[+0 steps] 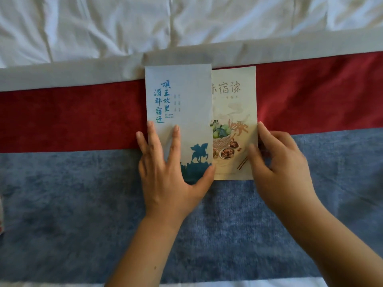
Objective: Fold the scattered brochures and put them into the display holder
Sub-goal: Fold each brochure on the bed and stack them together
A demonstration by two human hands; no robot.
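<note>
A brochure lies flat on the bed runner in the middle of the head view. Its left panel (pixel 186 104) is pale blue with blue characters and a horse silhouette, and it is folded over onto the cream panel (pixel 234 112) that shows food pictures. My left hand (pixel 172 162) presses flat on the blue panel's lower part, fingers spread and thumb at its right edge. My right hand (pixel 277 162) touches the cream panel's right edge, thumb on top and fingers curled at the edge. No display holder is in view.
The brochure rests across a red band (pixel 72 117) and a blue band (pixel 72 214) of a bed runner with a grey border (pixel 62 75). White wrinkled bedding (pixel 124 27) lies beyond. A small printed object (pixel 1 216) peeks in at the left edge.
</note>
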